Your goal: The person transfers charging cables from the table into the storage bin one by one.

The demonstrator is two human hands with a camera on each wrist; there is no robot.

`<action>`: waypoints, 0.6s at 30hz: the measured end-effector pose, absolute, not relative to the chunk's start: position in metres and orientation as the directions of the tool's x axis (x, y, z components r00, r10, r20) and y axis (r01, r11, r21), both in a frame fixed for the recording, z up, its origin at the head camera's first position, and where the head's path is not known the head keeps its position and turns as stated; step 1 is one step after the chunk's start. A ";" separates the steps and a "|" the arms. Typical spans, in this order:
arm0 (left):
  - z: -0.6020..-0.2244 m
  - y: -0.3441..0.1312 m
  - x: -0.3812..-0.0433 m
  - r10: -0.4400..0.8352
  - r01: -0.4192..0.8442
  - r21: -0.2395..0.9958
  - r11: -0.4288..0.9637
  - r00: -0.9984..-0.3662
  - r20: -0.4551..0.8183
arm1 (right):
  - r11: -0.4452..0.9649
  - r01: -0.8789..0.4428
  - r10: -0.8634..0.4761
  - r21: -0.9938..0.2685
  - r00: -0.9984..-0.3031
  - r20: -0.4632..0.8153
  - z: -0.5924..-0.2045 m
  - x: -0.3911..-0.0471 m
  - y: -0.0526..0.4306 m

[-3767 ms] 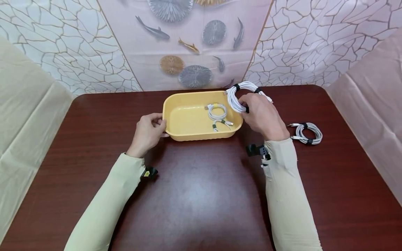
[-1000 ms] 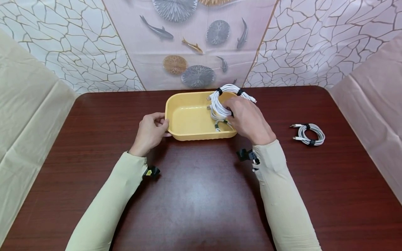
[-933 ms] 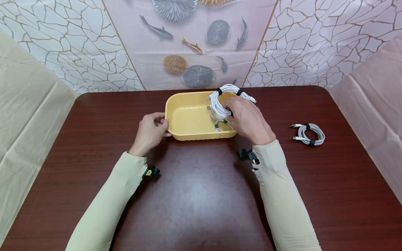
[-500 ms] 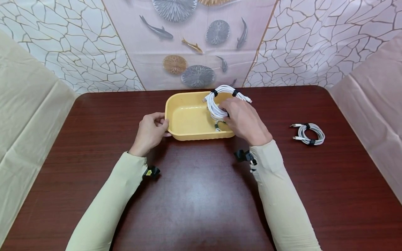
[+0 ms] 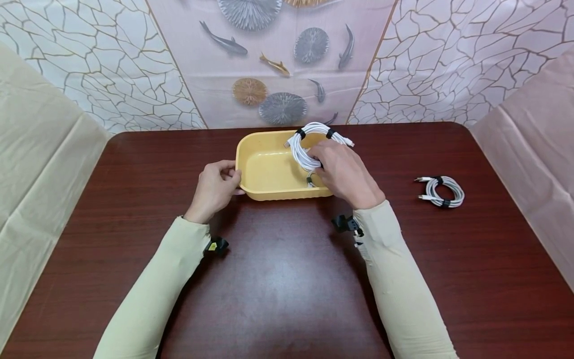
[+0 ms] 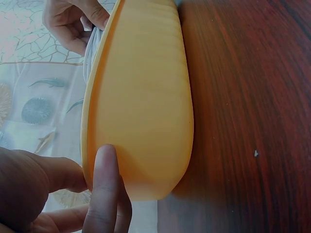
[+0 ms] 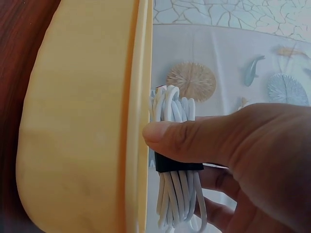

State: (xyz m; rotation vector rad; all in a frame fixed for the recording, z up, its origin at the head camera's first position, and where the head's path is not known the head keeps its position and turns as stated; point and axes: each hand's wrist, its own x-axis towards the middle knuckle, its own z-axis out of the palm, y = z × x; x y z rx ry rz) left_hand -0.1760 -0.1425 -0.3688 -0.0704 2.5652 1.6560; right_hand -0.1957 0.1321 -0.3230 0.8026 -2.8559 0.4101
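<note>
My left hand [image 5: 214,189] pinches the left end of a yellow plastic tray [image 5: 269,177]; in the left wrist view its thumb and fingers lie on either side of the rim [image 6: 85,126]. Over the tray's right part, my right hand [image 5: 346,172] holds a thick coil of white cable [image 5: 301,155] bound with black straps. The right wrist view has the thumb pressed on this cable coil [image 7: 180,194] near a black strap, beside the tray rim. A smaller cable [image 5: 310,180] with a dark green tie shows partly in the tray. The hand and coil hide the tray's right end.
Another coiled grey-white cable [image 5: 445,192] with black straps lies on the dark red table [image 5: 278,279], to the right. A patterned cloth backdrop [image 5: 280,65] stands close behind the tray, at the table's far edge.
My right hand has carried the white cable coil leftward from the tray's right edge to above its inside, covering the smaller cables. The left hand keeps its grip on the tray.
</note>
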 end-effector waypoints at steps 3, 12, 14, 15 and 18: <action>-0.369 -0.142 -0.176 0.009 -0.087 0.908 0.410 -0.995 -0.100 | 0.816 -0.538 -0.496 -0.211 -0.840 0.221 -0.324 -0.195 0.131; -0.369 -0.142 -0.176 0.006 -0.085 0.909 0.408 -0.995 -0.096 | 0.815 -0.549 -0.507 -0.188 -0.831 0.229 -0.327 -0.195 0.127; -0.369 -0.142 -0.176 0.007 -0.084 0.909 0.408 -0.995 -0.096 | 0.815 -0.550 -0.509 -0.182 -0.830 0.229 -0.328 -0.195 0.125; -0.369 -0.142 -0.176 0.007 -0.084 0.909 0.408 -0.995 -0.095 | 0.813 -0.554 -0.512 -0.178 -0.827 0.233 -0.328 -0.195 0.124; -0.369 -0.142 -0.176 0.006 -0.086 0.908 0.410 -0.995 -0.097 | 0.801 -0.576 -0.532 -0.163 -0.810 0.246 -0.329 -0.195 0.122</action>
